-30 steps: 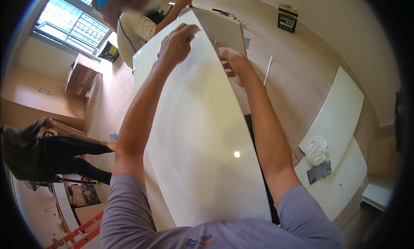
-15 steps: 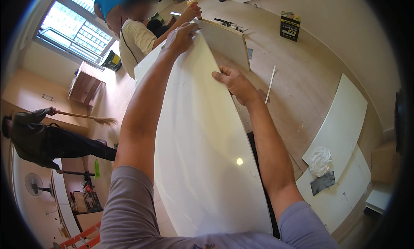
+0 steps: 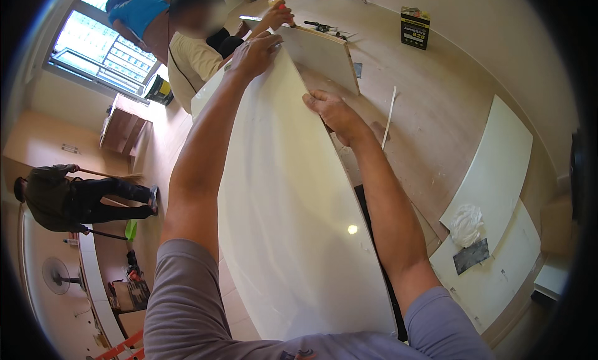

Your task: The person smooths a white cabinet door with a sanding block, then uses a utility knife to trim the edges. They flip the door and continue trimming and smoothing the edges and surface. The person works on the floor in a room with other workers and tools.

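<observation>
A long glossy white panel (image 3: 293, 204) stretches away from my body between my two forearms. At its far end my left hand (image 3: 252, 56) lies over the edge with its fingers bent round it. Farther down the right edge, my right hand (image 3: 336, 114) grips the panel, thumb on top and the other fingers mostly hidden beneath. Just beyond the far end, another panel (image 3: 321, 60) stands on its edge. A co-worker's hand (image 3: 277, 14) holds a small orange-red and yellowish thing on that panel's upper edge.
White panels (image 3: 492, 167) lie on the floor at right, bearing crumpled white plastic (image 3: 467, 225) and a dark sheet (image 3: 471, 256). A black tin (image 3: 415, 28), hand tools (image 3: 327, 30) and a thin white strip (image 3: 390, 118) are beyond. At left a person (image 3: 68, 195) holds a broom (image 3: 118, 176) and green dustpan (image 3: 131, 230).
My hands keep their hold on the panel, nearly in place. The person with the broom has stepped and the dustpan has shifted. The co-worker in blue leans farther left.
</observation>
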Demonstrator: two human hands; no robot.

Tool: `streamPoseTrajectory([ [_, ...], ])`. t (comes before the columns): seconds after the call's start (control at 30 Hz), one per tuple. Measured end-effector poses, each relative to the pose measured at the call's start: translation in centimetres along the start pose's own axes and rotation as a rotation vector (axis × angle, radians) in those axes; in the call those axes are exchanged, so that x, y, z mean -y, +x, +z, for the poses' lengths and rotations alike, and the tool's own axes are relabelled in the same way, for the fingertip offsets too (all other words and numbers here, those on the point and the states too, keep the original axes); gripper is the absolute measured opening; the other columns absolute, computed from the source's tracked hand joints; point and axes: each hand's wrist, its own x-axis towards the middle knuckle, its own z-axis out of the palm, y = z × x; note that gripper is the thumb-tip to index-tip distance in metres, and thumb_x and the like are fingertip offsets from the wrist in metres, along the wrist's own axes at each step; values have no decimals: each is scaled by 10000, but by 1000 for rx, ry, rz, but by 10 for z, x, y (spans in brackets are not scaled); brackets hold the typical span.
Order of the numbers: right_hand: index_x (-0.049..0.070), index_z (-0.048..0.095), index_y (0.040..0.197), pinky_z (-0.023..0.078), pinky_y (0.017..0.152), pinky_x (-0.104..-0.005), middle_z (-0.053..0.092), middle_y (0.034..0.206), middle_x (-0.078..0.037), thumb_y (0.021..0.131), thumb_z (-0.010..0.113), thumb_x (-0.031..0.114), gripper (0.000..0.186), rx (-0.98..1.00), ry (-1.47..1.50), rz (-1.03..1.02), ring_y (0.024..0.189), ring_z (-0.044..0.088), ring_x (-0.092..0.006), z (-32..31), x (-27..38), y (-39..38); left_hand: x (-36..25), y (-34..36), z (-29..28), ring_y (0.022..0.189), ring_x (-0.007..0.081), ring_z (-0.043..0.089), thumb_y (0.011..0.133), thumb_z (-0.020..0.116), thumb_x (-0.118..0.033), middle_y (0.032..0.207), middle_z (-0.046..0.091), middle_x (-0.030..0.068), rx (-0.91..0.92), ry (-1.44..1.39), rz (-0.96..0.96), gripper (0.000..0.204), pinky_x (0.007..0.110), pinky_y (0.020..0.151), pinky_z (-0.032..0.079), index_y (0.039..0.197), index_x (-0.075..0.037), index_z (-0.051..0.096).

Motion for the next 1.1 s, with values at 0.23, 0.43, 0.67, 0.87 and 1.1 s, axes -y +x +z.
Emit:
streamPoseTrajectory([
  [0.23,71,679,1232,464,571,-259,675,872,12,1093,481,473,469,-51,37,18,660,570,-70,-5,-4,4,-11,-5,1,1057,313,687,951,637,-155,1156,706,59,17,-19,45,313,428,889,522,1255,-169,713],
  [0.43,62,696,1243,423,528,-239,666,830,9,1101,369,568,618,-93,41,52,619,532,-55,-3,-6,6,-24,-22,-1,1066,311,681,973,601,-154,1165,706,31,35,-76,38,303,428,893,524,1257,-174,706],
  [0.67,9,642,1315,548,914,-413,685,1186,-144,1090,356,602,696,-98,74,92,1045,649,-233,0,2,-1,-42,-42,-9,1034,305,684,993,591,-164,1119,702,26,59,-48,24,301,427,869,527,1272,-184,702],
  [0.87,-3,608,1377,559,879,-423,689,1208,-164,1079,326,634,758,-104,60,79,1020,667,-243,-4,0,2,-57,-50,-15,995,333,703,983,602,-129,1122,709,43,62,-46,35,293,446,822,538,1257,-172,699],
  [1.1,-30,495,1479,551,709,-330,677,1268,-175,1074,250,649,828,-226,48,100,857,650,-170,-5,1,4,-72,-60,-19,1022,289,701,907,589,-18,1103,712,22,79,-28,29,423,426,839,547,1276,-189,708],
])
